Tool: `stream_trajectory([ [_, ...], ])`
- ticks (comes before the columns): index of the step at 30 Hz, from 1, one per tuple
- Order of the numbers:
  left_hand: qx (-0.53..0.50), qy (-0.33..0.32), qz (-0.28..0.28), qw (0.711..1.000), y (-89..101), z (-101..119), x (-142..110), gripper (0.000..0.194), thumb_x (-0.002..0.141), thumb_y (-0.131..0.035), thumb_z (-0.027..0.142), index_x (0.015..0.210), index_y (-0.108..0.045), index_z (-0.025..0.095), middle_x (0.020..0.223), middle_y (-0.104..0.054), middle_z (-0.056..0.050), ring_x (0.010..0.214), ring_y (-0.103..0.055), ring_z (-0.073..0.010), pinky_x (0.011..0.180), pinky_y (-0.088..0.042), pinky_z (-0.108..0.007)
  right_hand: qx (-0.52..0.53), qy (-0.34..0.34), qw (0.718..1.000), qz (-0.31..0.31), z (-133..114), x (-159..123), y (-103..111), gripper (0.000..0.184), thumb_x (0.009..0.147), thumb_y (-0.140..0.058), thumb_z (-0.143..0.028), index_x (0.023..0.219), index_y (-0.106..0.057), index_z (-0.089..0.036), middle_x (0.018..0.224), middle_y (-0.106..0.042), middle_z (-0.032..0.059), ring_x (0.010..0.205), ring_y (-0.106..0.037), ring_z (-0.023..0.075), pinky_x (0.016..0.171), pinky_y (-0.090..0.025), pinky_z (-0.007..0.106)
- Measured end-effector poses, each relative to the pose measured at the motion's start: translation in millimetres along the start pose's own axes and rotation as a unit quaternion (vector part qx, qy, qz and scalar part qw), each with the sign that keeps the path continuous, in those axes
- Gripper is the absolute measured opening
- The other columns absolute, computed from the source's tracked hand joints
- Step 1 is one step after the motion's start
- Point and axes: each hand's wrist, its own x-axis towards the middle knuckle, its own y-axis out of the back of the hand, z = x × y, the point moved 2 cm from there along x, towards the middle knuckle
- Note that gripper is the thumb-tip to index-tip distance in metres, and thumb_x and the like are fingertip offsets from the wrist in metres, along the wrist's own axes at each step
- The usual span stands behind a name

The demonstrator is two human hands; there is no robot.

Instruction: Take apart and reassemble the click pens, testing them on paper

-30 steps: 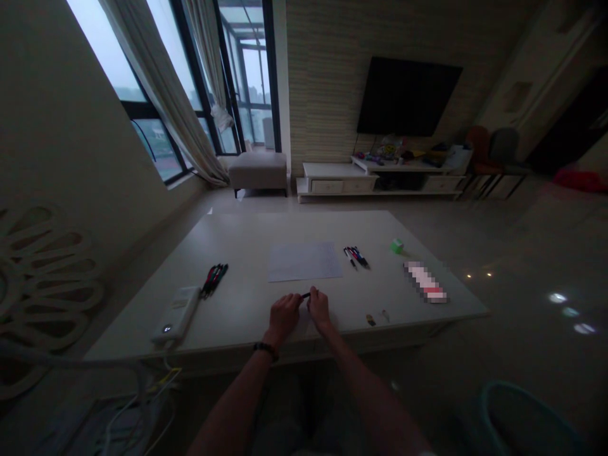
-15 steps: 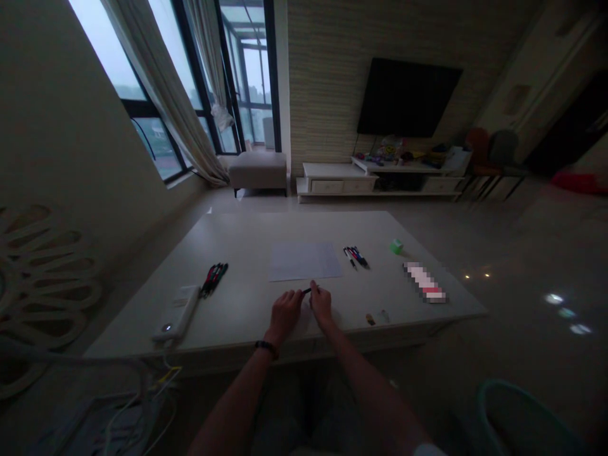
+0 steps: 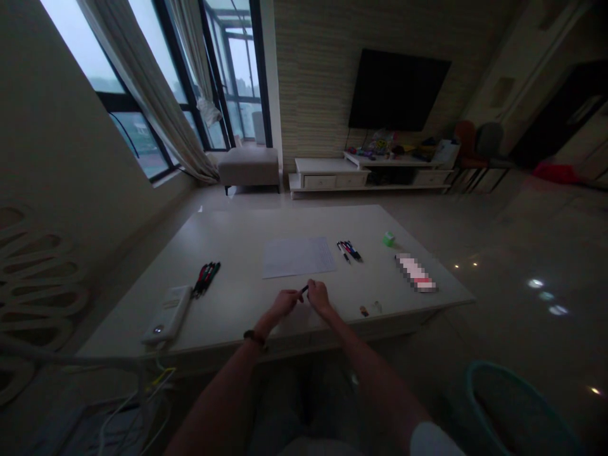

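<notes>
Both of my hands meet over the near part of the white table (image 3: 228,316). A dark pen (image 3: 304,289) runs between them, its ends hidden in my fingers. My left hand (image 3: 285,303) is closed on one end, and my right hand (image 3: 317,295) is closed round the other. Just beyond them lies a sheet of white paper (image 3: 297,256). Several pens (image 3: 349,251) lie in a group to the right of the paper. Another bunch of dark, red and green pens (image 3: 207,278) lies to the left.
A white power strip (image 3: 168,315) with cables sits at the table's left front. On the right are a small green cube (image 3: 388,239), a blurred-out flat object (image 3: 415,273) and two small bits (image 3: 364,311) by the front edge. A teal-rimmed basket (image 3: 475,386) stands on the floor.
The view has shifted slightly, so the table sits a little left and higher. My left hand has tilted lower along the pen, and the pen slants more; both hands still grip it.
</notes>
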Motion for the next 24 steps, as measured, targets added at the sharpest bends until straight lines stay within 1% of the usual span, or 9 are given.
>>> stream_trajectory([
  [2, -0.020, -0.005, -0.034, 0.999, 4.3, -2.1, 3.1, 0.044, 0.085, -0.033, 0.046, 0.077, -0.063, 0.016, 0.050, -0.048, 0.002, 0.046, -0.043, -0.0104, 0.048, -0.029, -0.023, 0.043, 0.022, 0.998, -0.050, 0.7, -0.5, 3.2, 0.040, 0.082, -0.038, -0.038, 0.047, -0.045, -0.019, 0.041, -0.046, -0.0021, 0.041, -0.043, 0.0102, 0.045, -0.030, 0.021],
  [3, 0.001, -0.017, -0.015, 1.000, 6.3, -2.5, 3.2, 0.042, 0.085, -0.034, 0.045, 0.078, -0.063, 0.016, 0.051, -0.050, 0.002, 0.048, -0.045, -0.0106, 0.050, -0.029, -0.023, 0.069, 0.022, 0.994, -0.077, 1.9, -0.6, 4.5, 0.041, 0.081, -0.039, -0.042, 0.049, -0.048, -0.018, 0.041, -0.046, -0.0027, 0.040, -0.043, 0.0096, 0.045, -0.030, 0.021],
  [5, 0.087, -0.051, 0.063, 0.993, 8.3, -1.6, 0.4, 0.034, 0.085, -0.037, 0.041, 0.080, -0.062, 0.019, 0.063, -0.058, 0.000, 0.059, -0.051, -0.0123, 0.056, -0.031, -0.024, 0.119, -0.005, 0.985, -0.124, 6.3, -0.2, 6.4, 0.043, 0.080, -0.039, -0.048, 0.054, -0.053, -0.016, 0.041, -0.046, -0.0036, 0.037, -0.041, 0.0087, 0.042, -0.030, 0.020],
  [7, 0.192, -0.089, 0.138, 0.967, 5.9, 1.0, -4.8, 0.026, 0.087, -0.039, 0.035, 0.084, -0.060, 0.021, 0.077, -0.062, -0.002, 0.074, -0.054, -0.0150, 0.065, -0.032, -0.026, 0.149, -0.031, 0.977, -0.152, 11.0, 1.4, 7.9, 0.045, 0.078, -0.042, -0.052, 0.057, -0.055, -0.015, 0.040, -0.046, -0.0042, 0.035, -0.039, 0.0079, 0.039, -0.029, 0.020],
  [9, 0.272, -0.112, 0.179, 0.939, 0.8, 2.6, -9.4, 0.023, 0.088, -0.038, 0.031, 0.087, -0.058, 0.021, 0.086, -0.062, -0.004, 0.083, -0.054, -0.0171, 0.072, -0.031, -0.029, 0.156, -0.022, 0.973, -0.167, 13.8, 4.1, 9.6, 0.041, 0.074, -0.050, -0.051, 0.059, -0.056, -0.014, 0.042, -0.048, -0.0042, 0.035, -0.041, 0.0073, 0.038, -0.031, 0.019],
  [11, 0.314, -0.124, 0.191, 0.922, -3.8, 2.4, -11.6, 0.022, 0.090, -0.036, 0.028, 0.089, -0.057, 0.021, 0.088, -0.061, -0.006, 0.086, -0.053, -0.0179, 0.074, -0.030, -0.031, 0.153, 0.005, 0.972, -0.181, 14.7, 7.2, 11.5, 0.034, 0.067, -0.061, -0.047, 0.064, -0.058, -0.014, 0.048, -0.055, -0.0030, 0.039, -0.046, 0.0075, 0.041, -0.034, 0.018],
  [13, 0.330, -0.128, 0.194, 0.915, -6.3, 1.3, -11.7, 0.022, 0.090, -0.035, 0.027, 0.091, -0.057, 0.021, 0.089, -0.060, -0.006, 0.086, -0.051, -0.0181, 0.075, -0.029, -0.032, 0.142, 0.011, 0.969, -0.203, 15.2, 10.1, 13.2, 0.034, 0.066, -0.064, -0.046, 0.069, -0.060, -0.013, 0.054, -0.060, -0.0004, 0.041, -0.050, 0.0082, 0.041, -0.036, 0.018],
  [16, 0.339, -0.118, 0.198, 0.912, -6.8, 0.8, -10.9, 0.023, 0.091, -0.034, 0.027, 0.091, -0.056, 0.020, 0.089, -0.059, -0.007, 0.085, -0.050, -0.0186, 0.075, -0.029, -0.033, 0.123, 0.006, 0.965, -0.232, 14.9, 13.9, 14.7, 0.040, 0.070, -0.058, -0.051, 0.066, -0.060, -0.011, 0.052, -0.060, 0.0016, 0.038, -0.049, 0.0083, 0.038, -0.035, 0.018],
  [24, 0.346, -0.108, 0.205, 0.909, -5.2, 6.3, -14.4, 0.022, 0.091, -0.034, 0.026, 0.091, -0.055, 0.021, 0.088, -0.058, -0.007, 0.085, -0.049, -0.0196, 0.073, -0.028, -0.034, 0.136, 0.009, 0.959, -0.247, 4.5, 17.0, 15.5, 0.034, 0.065, -0.066, -0.045, 0.075, -0.062, -0.012, 0.057, -0.064, 0.0011, 0.041, -0.054, 0.0092, 0.038, -0.035, 0.017],
])
